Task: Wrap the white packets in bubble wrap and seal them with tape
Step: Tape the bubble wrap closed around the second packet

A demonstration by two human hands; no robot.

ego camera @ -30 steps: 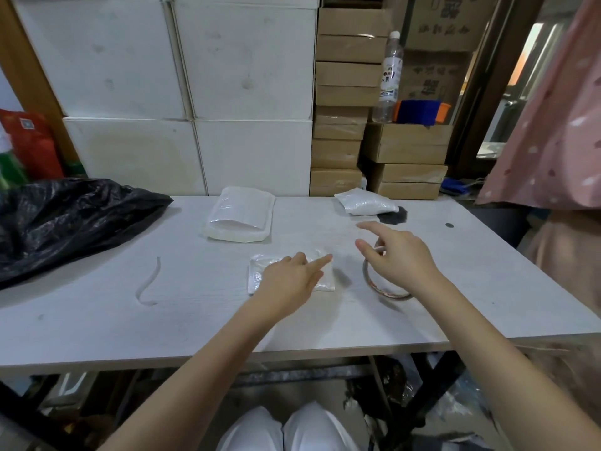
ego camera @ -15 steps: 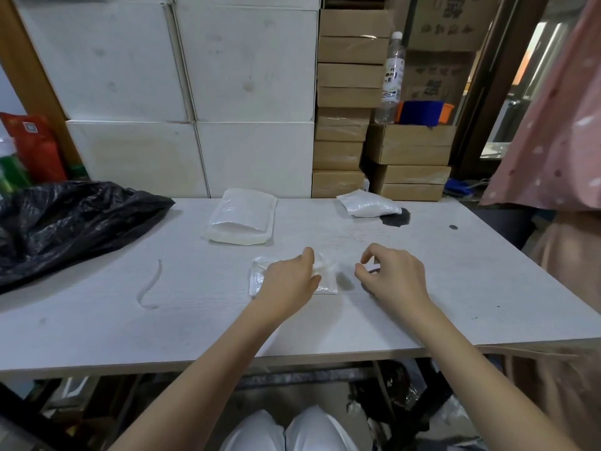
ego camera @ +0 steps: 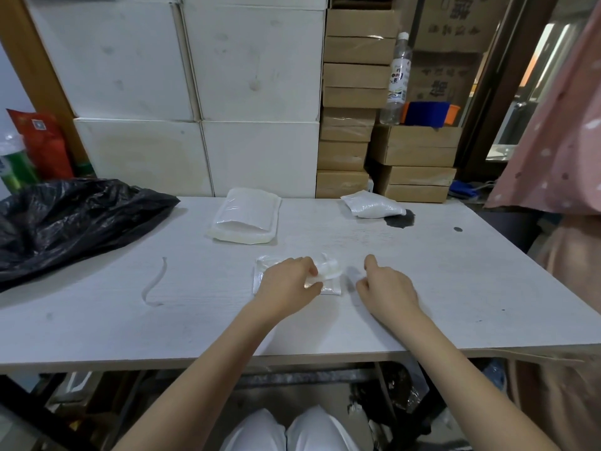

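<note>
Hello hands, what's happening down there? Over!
Left hand pinching bubble wrap over the packet. Right hand curled beside it; whether it holds the tape, can't tell. Nothing in the way.

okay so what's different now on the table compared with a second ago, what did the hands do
The left hand, which lay pointing on the small bubble-wrapped white packet, has curled and now pinches its wrap edge. The right hand came down with curled fingers onto the table, covering the tape ring seen earlier. The stack of bubble pouches, the far white packet and the black plastic bag stayed put.
</note>
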